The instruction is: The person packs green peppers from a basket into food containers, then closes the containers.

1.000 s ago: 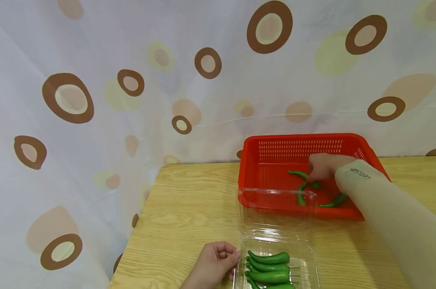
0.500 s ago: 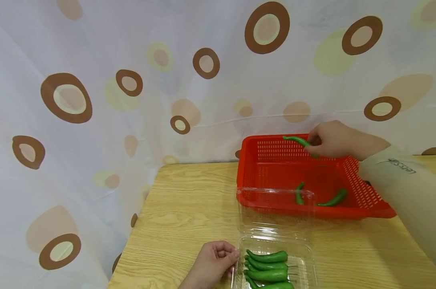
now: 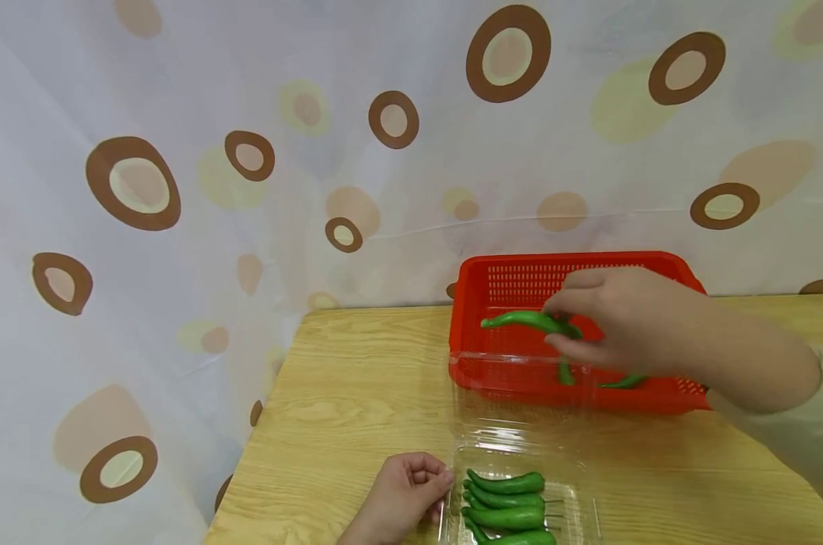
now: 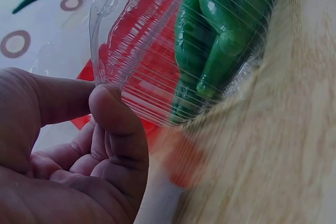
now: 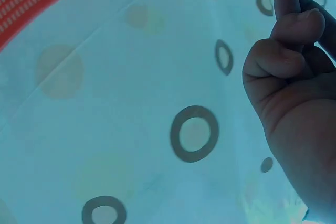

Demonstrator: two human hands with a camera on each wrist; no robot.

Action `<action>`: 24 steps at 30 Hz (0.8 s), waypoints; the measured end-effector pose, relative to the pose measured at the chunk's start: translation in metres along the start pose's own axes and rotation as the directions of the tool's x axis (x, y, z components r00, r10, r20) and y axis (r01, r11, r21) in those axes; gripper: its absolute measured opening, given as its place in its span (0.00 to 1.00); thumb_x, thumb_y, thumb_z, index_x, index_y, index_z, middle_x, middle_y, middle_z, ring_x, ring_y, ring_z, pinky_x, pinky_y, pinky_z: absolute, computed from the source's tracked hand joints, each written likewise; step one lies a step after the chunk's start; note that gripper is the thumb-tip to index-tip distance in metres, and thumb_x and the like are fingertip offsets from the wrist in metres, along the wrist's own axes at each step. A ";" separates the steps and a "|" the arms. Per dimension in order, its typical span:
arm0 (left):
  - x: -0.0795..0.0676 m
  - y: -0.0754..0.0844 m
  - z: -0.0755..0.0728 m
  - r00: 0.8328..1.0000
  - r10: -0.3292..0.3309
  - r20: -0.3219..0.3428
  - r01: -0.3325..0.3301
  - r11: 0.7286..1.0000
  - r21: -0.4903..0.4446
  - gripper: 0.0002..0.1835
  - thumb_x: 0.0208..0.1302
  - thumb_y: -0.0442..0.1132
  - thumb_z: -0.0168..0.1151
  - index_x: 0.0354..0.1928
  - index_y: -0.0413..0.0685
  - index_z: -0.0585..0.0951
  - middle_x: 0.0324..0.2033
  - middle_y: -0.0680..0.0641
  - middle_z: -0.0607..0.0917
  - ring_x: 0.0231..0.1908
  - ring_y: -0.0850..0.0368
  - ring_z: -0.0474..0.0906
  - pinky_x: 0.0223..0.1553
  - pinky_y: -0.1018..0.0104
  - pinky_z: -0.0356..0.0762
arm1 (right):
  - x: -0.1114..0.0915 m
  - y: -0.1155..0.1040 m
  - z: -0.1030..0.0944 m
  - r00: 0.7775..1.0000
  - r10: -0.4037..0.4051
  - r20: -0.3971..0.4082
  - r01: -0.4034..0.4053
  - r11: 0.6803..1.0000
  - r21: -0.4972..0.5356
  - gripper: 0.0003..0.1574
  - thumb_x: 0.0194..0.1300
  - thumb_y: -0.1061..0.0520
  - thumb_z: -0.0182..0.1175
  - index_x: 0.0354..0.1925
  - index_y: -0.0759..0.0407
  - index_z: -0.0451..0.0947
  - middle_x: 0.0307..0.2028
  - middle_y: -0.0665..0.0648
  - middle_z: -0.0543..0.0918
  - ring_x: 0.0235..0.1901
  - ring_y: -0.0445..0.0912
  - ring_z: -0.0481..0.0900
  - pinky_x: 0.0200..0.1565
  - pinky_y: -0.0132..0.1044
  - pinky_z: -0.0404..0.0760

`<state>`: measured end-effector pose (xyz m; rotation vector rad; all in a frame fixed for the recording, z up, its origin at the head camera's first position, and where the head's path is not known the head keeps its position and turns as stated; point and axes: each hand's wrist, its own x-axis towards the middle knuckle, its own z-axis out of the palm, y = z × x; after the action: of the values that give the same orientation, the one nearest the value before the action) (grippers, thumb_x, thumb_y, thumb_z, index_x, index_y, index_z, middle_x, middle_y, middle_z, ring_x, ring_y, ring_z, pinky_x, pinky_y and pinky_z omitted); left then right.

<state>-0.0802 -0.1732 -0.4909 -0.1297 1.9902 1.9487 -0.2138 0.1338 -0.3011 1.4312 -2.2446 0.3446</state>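
Lying in clr box (image 3: 569, 484), grn peppers (image 3: 509, 518), 2 in red bskt (image 3: 461, 322)

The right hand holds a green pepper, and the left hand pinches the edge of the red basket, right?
No: the left hand pinches the edge of the clear container, not the red basket, as the left wrist view shows. The right hand does hold a green pepper.

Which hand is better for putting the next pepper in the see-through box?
Probably the right hand: it holds a green pepper. The left hand pinches the edge of the clear box, so it seems better for steadying.
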 end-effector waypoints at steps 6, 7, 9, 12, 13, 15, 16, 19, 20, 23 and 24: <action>0.002 0.000 0.001 1.000 0.005 0.009 -0.005 1.000 -0.004 0.11 0.71 0.34 0.66 0.40 0.27 0.82 0.21 0.53 0.80 0.19 0.64 0.74 0.21 0.74 0.76 | -0.015 -0.046 0.014 0.997 -0.080 0.019 0.078 0.993 0.088 0.16 0.54 0.48 0.80 0.38 0.48 0.86 0.29 0.39 0.78 0.26 0.27 0.68 0.28 0.19 0.76; 0.003 0.000 0.002 1.000 0.006 0.010 -0.005 1.000 -0.005 0.11 0.71 0.34 0.66 0.40 0.27 0.82 0.21 0.53 0.80 0.19 0.64 0.74 0.21 0.74 0.76 | -0.019 -0.052 0.019 0.996 -0.073 0.051 0.067 0.992 0.107 0.18 0.52 0.48 0.82 0.39 0.48 0.86 0.29 0.38 0.78 0.26 0.27 0.68 0.28 0.19 0.76; 0.003 0.000 0.003 1.000 0.011 0.011 -0.011 1.000 -0.005 0.11 0.71 0.34 0.66 0.40 0.27 0.82 0.21 0.53 0.80 0.19 0.64 0.74 0.21 0.75 0.76 | -0.027 -0.063 0.030 0.991 -0.067 0.112 0.051 0.989 0.135 0.17 0.54 0.46 0.80 0.38 0.45 0.84 0.29 0.37 0.76 0.26 0.27 0.66 0.28 0.19 0.75; 0.003 0.000 0.004 1.000 0.013 0.009 -0.012 1.000 -0.003 0.11 0.71 0.33 0.66 0.40 0.27 0.82 0.21 0.53 0.80 0.19 0.64 0.74 0.21 0.75 0.76 | -0.040 -0.075 0.050 0.982 -0.078 0.171 0.052 0.987 0.152 0.17 0.54 0.44 0.80 0.35 0.43 0.81 0.28 0.36 0.71 0.26 0.28 0.63 0.27 0.20 0.72; 0.003 -0.001 0.004 1.000 0.014 0.007 -0.014 1.000 -0.002 0.11 0.71 0.33 0.66 0.40 0.27 0.82 0.21 0.53 0.80 0.19 0.64 0.74 0.21 0.75 0.76 | -0.044 -0.079 0.058 0.982 -0.094 0.166 0.069 0.987 0.146 0.18 0.53 0.44 0.80 0.34 0.43 0.79 0.28 0.36 0.70 0.26 0.28 0.62 0.26 0.21 0.71; 0.003 -0.001 0.003 1.000 0.013 0.004 -0.013 1.000 0.004 0.10 0.71 0.33 0.66 0.40 0.27 0.82 0.21 0.53 0.80 0.19 0.64 0.74 0.21 0.75 0.76 | -0.050 -0.085 0.071 0.977 -0.090 0.194 0.057 0.984 0.168 0.19 0.53 0.45 0.80 0.33 0.42 0.77 0.27 0.36 0.67 0.25 0.29 0.61 0.26 0.22 0.68; 0.003 -0.001 0.003 1.000 0.012 0.002 -0.012 1.000 0.005 0.10 0.71 0.33 0.66 0.40 0.27 0.82 0.21 0.53 0.80 0.19 0.64 0.74 0.21 0.75 0.76 | -0.053 -0.088 0.076 0.973 -0.082 0.216 0.042 0.982 0.183 0.19 0.53 0.46 0.79 0.33 0.42 0.77 0.27 0.36 0.66 0.25 0.29 0.60 0.26 0.22 0.67; 0.002 -0.002 0.002 1.000 0.010 -0.003 -0.010 1.000 0.009 0.10 0.71 0.33 0.66 0.40 0.29 0.83 0.20 0.53 0.80 0.18 0.64 0.74 0.21 0.75 0.75 | -0.058 -0.094 0.088 0.939 -0.033 0.341 -0.049 0.972 0.229 0.16 0.56 0.45 0.77 0.35 0.40 0.78 0.28 0.35 0.68 0.25 0.30 0.62 0.27 0.24 0.68; 0.002 -0.002 0.001 1.000 0.008 -0.004 -0.008 1.000 0.009 0.10 0.71 0.33 0.66 0.40 0.29 0.83 0.21 0.53 0.80 0.18 0.64 0.74 0.21 0.75 0.75 | -0.059 -0.096 0.091 0.921 -0.012 0.390 -0.088 0.967 0.238 0.15 0.57 0.44 0.77 0.36 0.40 0.79 0.29 0.34 0.68 0.26 0.30 0.62 0.28 0.24 0.69; 0.002 -0.002 0.000 1.000 0.009 -0.007 -0.009 1.000 0.011 0.10 0.71 0.33 0.66 0.40 0.28 0.83 0.21 0.53 0.80 0.18 0.64 0.74 0.21 0.75 0.75 | -0.059 -0.099 0.098 0.872 0.019 0.489 -0.150 0.962 0.230 0.14 0.59 0.42 0.76 0.38 0.40 0.81 0.31 0.34 0.72 0.27 0.31 0.65 0.30 0.26 0.73; 0.002 -0.002 0.000 1.000 0.009 -0.008 -0.009 1.000 0.012 0.10 0.71 0.33 0.66 0.40 0.28 0.83 0.21 0.53 0.80 0.18 0.64 0.74 0.21 0.75 0.75 | -0.059 -0.100 0.100 0.862 0.023 0.507 -0.159 0.960 0.228 0.14 0.59 0.42 0.76 0.38 0.40 0.81 0.31 0.34 0.72 0.27 0.31 0.66 0.30 0.27 0.74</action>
<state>-0.0814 -0.1730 -0.4937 -0.1258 2.0105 1.9452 -0.1266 0.0937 -0.4198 1.7087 -2.7779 0.3406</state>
